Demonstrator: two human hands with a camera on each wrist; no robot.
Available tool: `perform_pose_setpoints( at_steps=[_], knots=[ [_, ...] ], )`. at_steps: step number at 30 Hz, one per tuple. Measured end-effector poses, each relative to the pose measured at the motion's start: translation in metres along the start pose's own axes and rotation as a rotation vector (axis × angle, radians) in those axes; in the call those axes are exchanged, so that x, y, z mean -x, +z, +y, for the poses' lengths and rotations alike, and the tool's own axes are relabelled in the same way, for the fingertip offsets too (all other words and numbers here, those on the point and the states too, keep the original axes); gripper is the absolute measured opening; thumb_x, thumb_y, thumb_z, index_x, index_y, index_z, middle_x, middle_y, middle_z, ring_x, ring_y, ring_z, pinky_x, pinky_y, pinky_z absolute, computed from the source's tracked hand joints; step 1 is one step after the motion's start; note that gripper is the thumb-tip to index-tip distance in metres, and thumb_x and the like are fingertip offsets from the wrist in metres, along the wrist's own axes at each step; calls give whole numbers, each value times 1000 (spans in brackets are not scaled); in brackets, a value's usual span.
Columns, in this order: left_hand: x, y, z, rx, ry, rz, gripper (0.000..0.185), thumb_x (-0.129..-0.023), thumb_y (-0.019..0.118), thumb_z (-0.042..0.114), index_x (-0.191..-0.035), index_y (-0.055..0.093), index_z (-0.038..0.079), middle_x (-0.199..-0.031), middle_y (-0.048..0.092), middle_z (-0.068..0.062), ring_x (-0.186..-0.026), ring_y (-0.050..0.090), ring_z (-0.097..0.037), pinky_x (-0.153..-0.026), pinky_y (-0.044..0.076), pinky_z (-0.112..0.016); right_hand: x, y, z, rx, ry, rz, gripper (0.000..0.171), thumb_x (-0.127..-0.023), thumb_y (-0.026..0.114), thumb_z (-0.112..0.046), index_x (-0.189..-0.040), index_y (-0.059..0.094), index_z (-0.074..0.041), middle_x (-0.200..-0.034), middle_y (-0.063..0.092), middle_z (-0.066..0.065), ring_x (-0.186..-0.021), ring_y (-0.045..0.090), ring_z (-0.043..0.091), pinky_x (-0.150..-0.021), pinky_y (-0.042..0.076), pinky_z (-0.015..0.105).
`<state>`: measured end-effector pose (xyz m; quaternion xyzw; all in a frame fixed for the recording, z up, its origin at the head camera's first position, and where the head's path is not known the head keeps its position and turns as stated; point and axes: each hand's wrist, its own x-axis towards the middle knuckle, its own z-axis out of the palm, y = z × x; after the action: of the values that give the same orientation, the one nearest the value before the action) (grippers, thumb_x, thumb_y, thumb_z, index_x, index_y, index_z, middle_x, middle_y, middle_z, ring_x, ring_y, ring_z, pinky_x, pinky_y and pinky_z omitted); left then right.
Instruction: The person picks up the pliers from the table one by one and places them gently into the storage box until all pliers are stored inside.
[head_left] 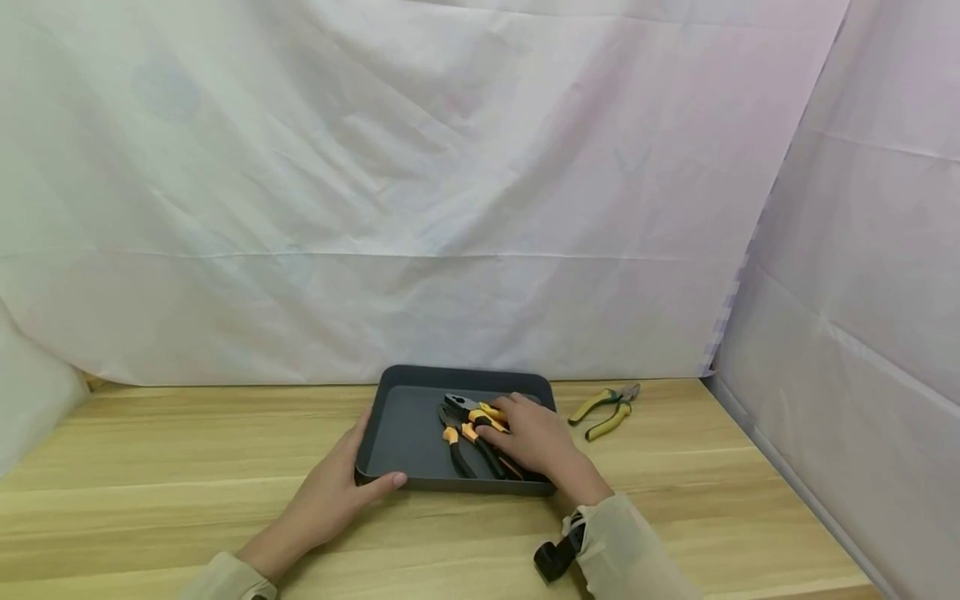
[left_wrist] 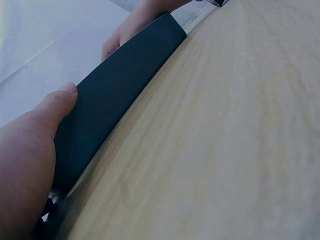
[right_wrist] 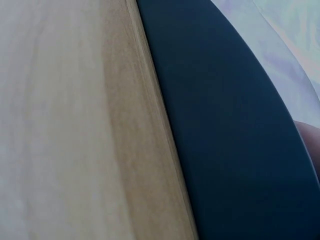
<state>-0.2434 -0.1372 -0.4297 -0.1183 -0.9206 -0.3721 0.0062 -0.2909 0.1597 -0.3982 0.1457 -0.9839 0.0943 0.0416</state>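
1. Nearest you, your right wrist carries a black strap-mounted camera (head_left: pixel 557 557) over the wooden table (head_left: pixel 187 467), just short of the tray's near wall. It sits there because that arm reaches forward across the wall into the tray.

2. Your left hand (head_left: pixel 330 496) rests at the tray's near-left corner. The thumb lies flat along the outside of the near wall and the fingers run up the left wall. I judge it a light brace more than a clenched grasp, probably so the dark grey tray (head_left: pixel 408 433) stays put while the other hand works inside.

3. Your right hand (head_left: pixel 536 442) is inside the tray, at its right half, laid over the handles of the orange-and-black pliers (head_left: pixel 468 429). The fingers curl down onto those handles. Whether they have truly closed around them, you cannot tell from here. The pliers lie on the tray floor, heads pointing toward the far wall.

4. Right of the tray, well apart from it, yellow-handled pliers (head_left: pixel 606 408) lie on the table, untouched.

5. Beyond the tray's far wall hangs a white cloth backdrop (head_left: pixel 450 183).
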Motion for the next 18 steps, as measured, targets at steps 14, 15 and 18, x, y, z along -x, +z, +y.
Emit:
perform_pose_setpoints(
  at_steps=[14,15,18],
  knots=[
    [0,-4,3,4,0,-12,113,-85,66,70,-165,4,20,-169,19,-18,-151,29,-45,-113,36,-66,0,-1,-1,-4,8,-4,56,-96,59,-60,-134,64,-19,-113,67,1,-88,63,15,-68,51,35],
    [0,-4,3,5,1,-14,112,-86,66,69,-165,4,20,-169,19,-18,-151,29,-45,-113,36,-66,0,-1,-1,-5,9,-5,56,-96,59,-60,-134,64,-19,-113,67,1,-88,63,15,-69,52,36],
    [0,-4,4,5,0,-17,112,-86,66,69,-165,4,21,-169,19,-17,-152,29,-45,-113,36,-66,0,-1,-1,-3,10,-5,56,-96,59,-60,-134,64,-19,-114,67,1,-90,64,16,-70,53,37]
  ],
)
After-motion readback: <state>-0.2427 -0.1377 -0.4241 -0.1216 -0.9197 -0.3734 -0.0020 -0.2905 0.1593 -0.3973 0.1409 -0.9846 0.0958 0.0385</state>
